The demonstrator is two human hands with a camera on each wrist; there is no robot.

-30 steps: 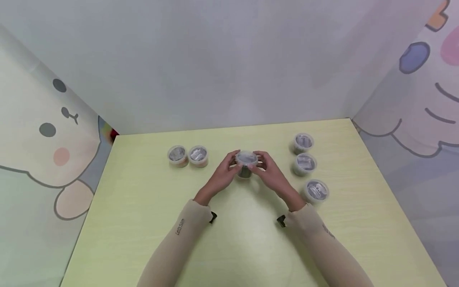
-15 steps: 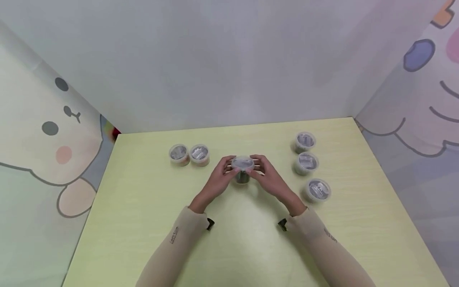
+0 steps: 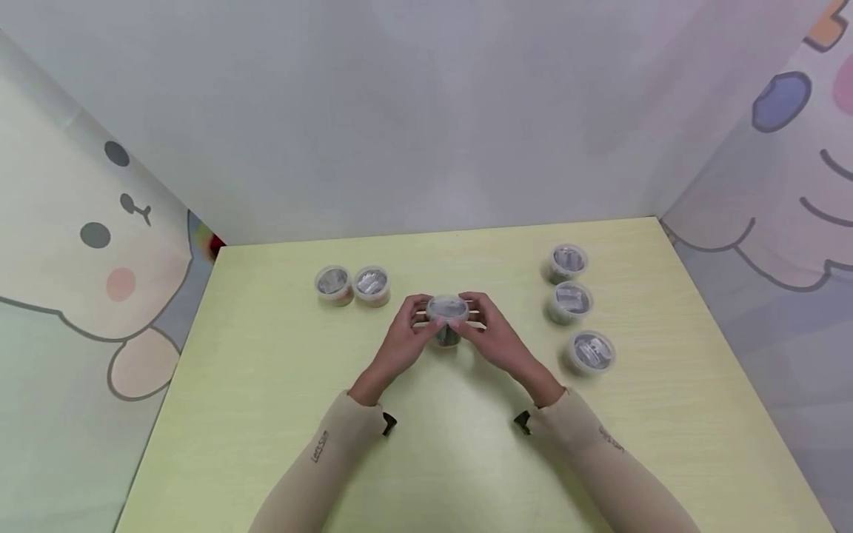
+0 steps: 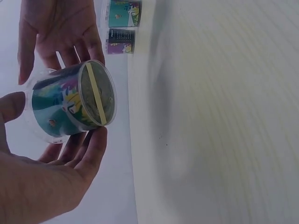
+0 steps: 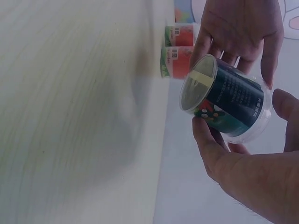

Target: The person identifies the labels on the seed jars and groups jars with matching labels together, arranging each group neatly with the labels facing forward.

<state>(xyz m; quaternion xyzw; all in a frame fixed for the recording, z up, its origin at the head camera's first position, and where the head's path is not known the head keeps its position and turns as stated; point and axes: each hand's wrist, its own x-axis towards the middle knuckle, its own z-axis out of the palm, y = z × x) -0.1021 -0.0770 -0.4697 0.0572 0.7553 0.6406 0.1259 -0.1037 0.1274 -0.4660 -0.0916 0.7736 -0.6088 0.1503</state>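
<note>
Both hands hold one round plastic tub (image 3: pixel 447 307) with a clear lid, off the table near its middle. My left hand (image 3: pixel 402 340) grips its left side and my right hand (image 3: pixel 496 340) its right, thumbs toward me at the lid's rim. From the left wrist, the tub (image 4: pixel 65 105) shows a teal printed label and a yellowish strip across its base. There the left hand's fingers (image 4: pixel 96 154) curl under the base edge. In the right wrist view, dark label text faces out on the tub (image 5: pixel 236 100), and the right hand (image 5: pixel 243 175) supports it near the base.
Two similar tubs with reddish labels (image 3: pixel 333 285) (image 3: pixel 372 286) stand side by side at the back left. Three more, (image 3: pixel 568 263) (image 3: pixel 570 301) (image 3: pixel 591 352), form a row on the right. A pale wooden table (image 3: pixel 266 385) meets fabric walls behind and at both sides.
Both hands have brought the held tub a short way toward me and slightly left, keeping their grip. The other tubs stay in their places; the head view has shifted slightly.
</note>
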